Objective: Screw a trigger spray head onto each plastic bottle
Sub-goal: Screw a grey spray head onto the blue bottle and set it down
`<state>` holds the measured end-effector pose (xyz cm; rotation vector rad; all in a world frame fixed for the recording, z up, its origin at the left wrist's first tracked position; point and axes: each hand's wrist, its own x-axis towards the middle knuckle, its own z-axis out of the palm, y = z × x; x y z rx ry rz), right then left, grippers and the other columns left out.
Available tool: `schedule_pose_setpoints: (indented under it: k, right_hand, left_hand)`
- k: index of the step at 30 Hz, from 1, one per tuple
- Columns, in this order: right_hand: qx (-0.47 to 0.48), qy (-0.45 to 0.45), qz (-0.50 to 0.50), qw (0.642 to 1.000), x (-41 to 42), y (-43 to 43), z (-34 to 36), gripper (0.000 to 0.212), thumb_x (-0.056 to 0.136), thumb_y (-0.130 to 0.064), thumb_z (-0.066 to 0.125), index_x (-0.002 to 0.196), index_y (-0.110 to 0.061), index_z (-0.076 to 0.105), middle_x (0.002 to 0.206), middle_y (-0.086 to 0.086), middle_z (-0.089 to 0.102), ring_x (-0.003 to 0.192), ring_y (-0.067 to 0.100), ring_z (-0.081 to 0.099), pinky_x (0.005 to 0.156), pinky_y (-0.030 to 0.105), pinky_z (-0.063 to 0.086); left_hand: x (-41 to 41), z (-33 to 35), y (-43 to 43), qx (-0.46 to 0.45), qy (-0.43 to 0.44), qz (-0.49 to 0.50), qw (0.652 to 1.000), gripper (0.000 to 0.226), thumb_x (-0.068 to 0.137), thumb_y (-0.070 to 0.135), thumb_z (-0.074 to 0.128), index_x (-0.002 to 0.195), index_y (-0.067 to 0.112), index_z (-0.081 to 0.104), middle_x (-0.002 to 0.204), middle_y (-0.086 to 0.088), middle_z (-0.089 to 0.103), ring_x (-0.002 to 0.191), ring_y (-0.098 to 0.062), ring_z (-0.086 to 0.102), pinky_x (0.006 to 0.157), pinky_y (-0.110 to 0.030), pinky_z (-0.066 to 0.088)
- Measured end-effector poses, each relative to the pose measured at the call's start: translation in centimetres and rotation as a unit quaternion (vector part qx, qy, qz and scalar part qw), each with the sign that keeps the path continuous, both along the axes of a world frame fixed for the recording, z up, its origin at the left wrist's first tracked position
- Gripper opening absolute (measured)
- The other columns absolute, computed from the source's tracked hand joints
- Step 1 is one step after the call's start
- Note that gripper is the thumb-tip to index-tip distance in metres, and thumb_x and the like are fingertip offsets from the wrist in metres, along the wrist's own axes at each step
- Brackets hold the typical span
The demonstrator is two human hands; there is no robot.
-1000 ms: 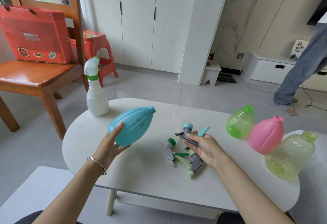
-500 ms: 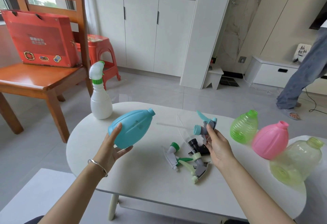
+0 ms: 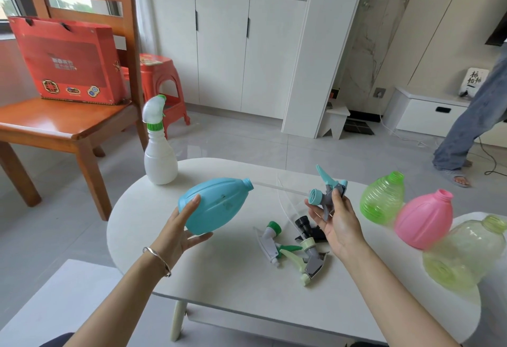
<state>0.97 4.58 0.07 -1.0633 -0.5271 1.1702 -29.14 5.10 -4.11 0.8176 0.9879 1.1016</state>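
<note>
My left hand [image 3: 179, 232] holds a blue plastic bottle [image 3: 215, 204] on its side above the white table [image 3: 219, 278], open neck pointing right. My right hand [image 3: 336, 223] grips a grey trigger spray head with a blue collar [image 3: 325, 194]; its clear dip tube runs left and its tip sits at the bottle's mouth. Three more spray heads [image 3: 295, 248] lie in a loose pile on the table below my right hand. A white bottle [image 3: 159, 149] with a spray head fitted stands at the table's far left.
A green bottle [image 3: 382, 198], a pink bottle [image 3: 424, 219] and a pale yellow-green bottle [image 3: 466, 253] lie uncapped at the table's right. A wooden chair [image 3: 68, 124] with a red box stands left. A person's leg [image 3: 466, 127] is at the far right.
My right hand lifted the blue-collared spray head off the pile and turned it so its tube points left, reaching the bottle's mouth. The blue bottle stayed in my left hand.
</note>
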Motion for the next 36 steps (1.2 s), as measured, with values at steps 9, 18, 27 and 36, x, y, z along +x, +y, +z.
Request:
schedule_pose_setpoints:
  k: [9,18,27,36]
  right_hand:
    - [-0.010,-0.098,0.020,0.995,-0.5,-0.2,0.0,0.013,0.100,-0.028,0.040,0.098,-0.020,0.050,0.092,0.003,0.066,0.064,0.012,0.072,0.064,0.031,0.053]
    - [-0.009,-0.133,0.191,0.972,-3.0,-1.5,0.2,0.023,0.097,-0.017,0.049,0.120,-0.013,0.052,0.101,0.006,0.067,0.087,0.016,0.068,0.076,0.031,0.058]
    - [0.027,-0.183,0.185,0.965,-2.3,-1.4,0.7,0.039,0.077,0.001,0.072,0.108,-0.018,0.059,0.092,-0.006,0.072,0.090,0.009,0.066,0.081,0.022,0.053]
    - [0.012,-0.139,0.169,0.976,-2.1,-0.9,0.2,0.014,0.078,-0.006,0.072,0.091,-0.011,0.068,0.088,0.001,0.072,0.080,0.009,0.068,0.072,0.018,0.056]
  left_hand:
    - [0.9,0.4,-0.4,0.022,0.034,-0.019,0.999,0.069,0.057,0.063,0.072,0.119,0.038,0.058,0.123,0.000,0.066,0.105,-0.019,0.068,0.074,-0.036,0.059]
    - [3.3,0.6,-1.1,0.024,0.052,-0.057,0.997,0.074,0.055,0.061,0.073,0.121,0.034,0.056,0.120,0.000,0.067,0.104,-0.019,0.069,0.074,-0.035,0.059]
    - [3.9,0.4,-0.9,0.036,0.074,-0.094,0.992,0.072,0.051,0.071,0.075,0.113,0.038,0.063,0.109,0.004,0.074,0.100,-0.018,0.071,0.071,-0.034,0.059]
    - [4.1,0.8,-1.2,0.107,0.074,-0.107,0.986,0.075,0.063,0.039,0.080,0.129,0.021,0.051,0.125,-0.005,0.066,0.113,-0.022,0.064,0.083,-0.028,0.056]
